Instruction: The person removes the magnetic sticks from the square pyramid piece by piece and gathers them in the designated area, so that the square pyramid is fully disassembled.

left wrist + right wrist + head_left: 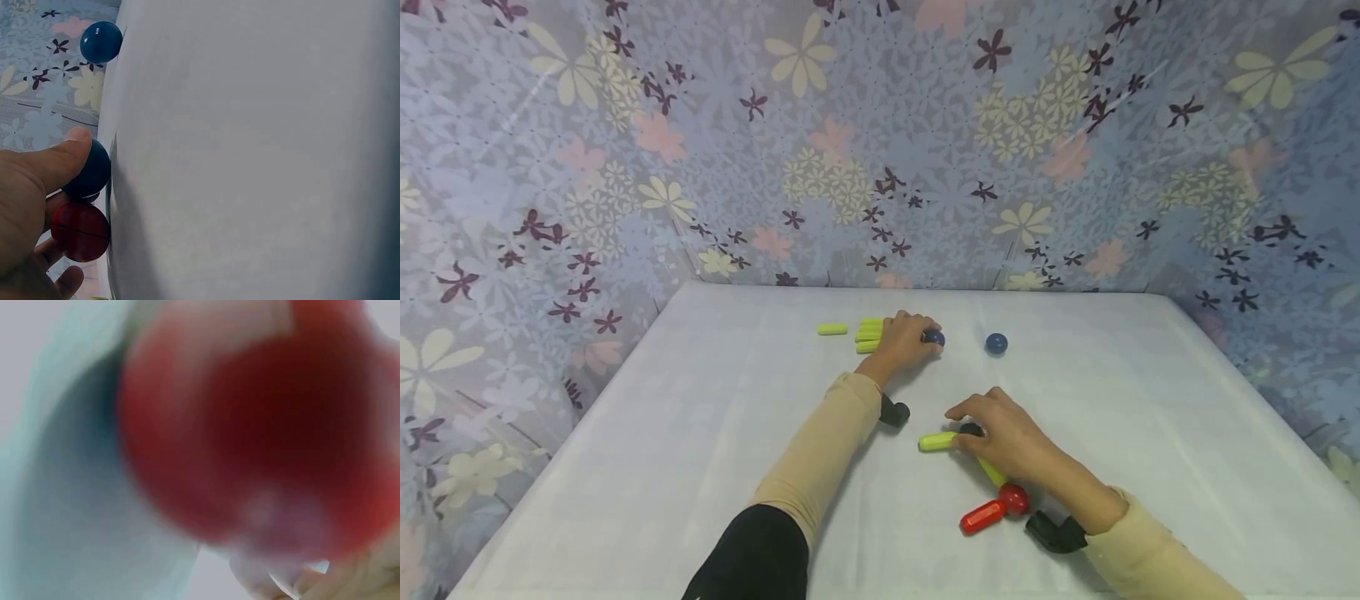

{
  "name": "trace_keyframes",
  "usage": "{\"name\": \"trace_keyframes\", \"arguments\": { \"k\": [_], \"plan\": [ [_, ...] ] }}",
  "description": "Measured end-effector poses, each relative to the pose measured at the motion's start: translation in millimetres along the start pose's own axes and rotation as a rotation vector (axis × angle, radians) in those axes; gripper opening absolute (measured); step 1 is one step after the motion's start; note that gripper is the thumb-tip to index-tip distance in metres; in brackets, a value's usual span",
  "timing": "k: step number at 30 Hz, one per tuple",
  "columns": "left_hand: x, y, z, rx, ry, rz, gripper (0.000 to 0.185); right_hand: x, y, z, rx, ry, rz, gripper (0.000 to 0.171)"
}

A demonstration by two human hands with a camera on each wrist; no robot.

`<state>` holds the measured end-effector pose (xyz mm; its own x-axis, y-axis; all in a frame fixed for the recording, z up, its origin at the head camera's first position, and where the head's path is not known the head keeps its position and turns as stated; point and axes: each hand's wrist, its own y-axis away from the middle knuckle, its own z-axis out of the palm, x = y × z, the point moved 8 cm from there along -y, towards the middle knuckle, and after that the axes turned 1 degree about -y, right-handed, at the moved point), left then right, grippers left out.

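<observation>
My left hand [923,337] lies at the far middle of the white table [700,433], fingers curled over a dark blue ball [934,337]. In the left wrist view the thumb [62,156] presses that dark blue ball [90,172], and a red ball [81,231] sits under the fingers. My right hand [961,425] covers a black ball [972,429] that joins two yellow-green sticks [937,441]. One of these sticks runs to a red ball [1014,498] with a red stick [982,517] on it. The right wrist view is filled by the blurred red ball [262,437].
Several yellow-green sticks [868,335] lie bunched left of my left hand, and one more [832,329] lies apart farther left. A second blue ball [996,342] [100,41] lies loose to the right. Flowered walls [880,150] close in the table on three sides.
</observation>
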<state>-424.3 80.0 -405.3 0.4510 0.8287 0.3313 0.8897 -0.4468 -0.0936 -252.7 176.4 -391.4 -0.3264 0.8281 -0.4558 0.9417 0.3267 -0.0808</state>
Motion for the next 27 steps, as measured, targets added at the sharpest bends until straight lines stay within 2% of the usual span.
{"name": "trace_keyframes", "arguments": {
  "k": [5,10,13,15,18,20,23,27],
  "plan": [
    [-0.2,1.1,-1.4,-0.003,-0.008,-0.002,0.044,7.9,6.2,-6.7,0.013,0.044,0.068,0.038],
    [-0.3,2.6,-5.9,0.017,-0.005,-0.002,0.053,10.8,9.1,-3.5,-0.026,0.017,0.096,0.039],
    [2.6,7.6,-19.1,0.08,0.003,0.017,0.055,11.3,9.1,-2.4,-0.034,0.01,0.096,0.037],
    [5.9,14.5,-32.3,0.148,0.023,0.034,0.052,11.7,9.0,-2.5,-0.033,0.007,0.101,0.036],
    [10.4,32.9,-50.4,0.238,0.107,0.046,0.043,13.1,8.7,-2.0,-0.035,-0.007,0.117,0.036],
    [12.3,49.8,-55.7,0.262,0.189,0.066,0.037,13.6,8.5,-1.4,-0.035,-0.014,0.122,0.036],
    [13.5,78.8,-49.7,0.2,0.296,0.094,0.03,13.5,8.0,-0.6,-0.03,-0.02,0.115,0.035],
    [14.1,118.6,-29.1,0.024,0.388,0.108,0.03,12.3,7.3,0.2,-0.019,-0.016,0.104,0.035]
  ]
}}
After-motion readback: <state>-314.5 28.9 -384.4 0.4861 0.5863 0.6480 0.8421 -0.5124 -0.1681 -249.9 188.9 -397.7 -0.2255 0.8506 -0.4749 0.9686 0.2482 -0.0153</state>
